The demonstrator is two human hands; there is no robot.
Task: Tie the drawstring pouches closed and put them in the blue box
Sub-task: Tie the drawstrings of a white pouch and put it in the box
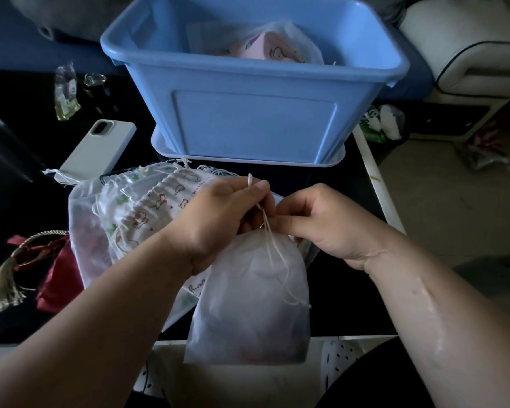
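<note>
While the left hand (218,213) pinches the drawstring (273,254) in front of the blue box (248,125), the white pouch (253,304) lies just beneath. The right hand (321,219) grips its neck.

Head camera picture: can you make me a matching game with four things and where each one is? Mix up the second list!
Things:
1. phone
2. white pouch
3. pink pouch
4. red pouch

Places:
A. inside the blue box
B. farthest left of the four
C. nearest the person, its drawstring pinched by the left hand, the right hand at its neck
D. lying back up, just left of the blue box

Pairs: 1-D, 2-C, 3-A, 4-B.
</note>
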